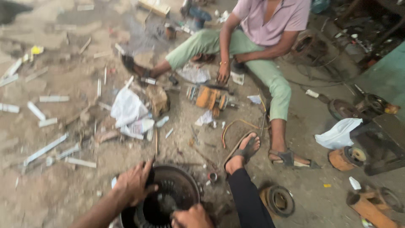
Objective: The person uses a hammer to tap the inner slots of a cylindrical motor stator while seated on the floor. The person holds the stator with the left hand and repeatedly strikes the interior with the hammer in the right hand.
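Round motor stator housing (185, 185) on workshop floor (63, 185), bottom centre, bore facing up. Left hand (134, 182) fingers curled over its left rim, gripping. Right hand (192, 217) closed at near rim, nearer bore; what it grips unclear

Your left hand (134, 183) grips the near-left rim of the round motor housing (168, 198), and your right hand (192, 216) sits on its near edge, so little of the bore stays open between them. Just right of the housing your own leg (249, 198) and sandalled foot (244, 150) block that side. Beyond the housing, bare dirt floor (185, 143) gives you room up to the orange motor part (209, 98), where another person's hand (223, 72) rests. To the left, scattered white strips (44, 148) and a crumpled white bag (126, 107) clutter the floor.
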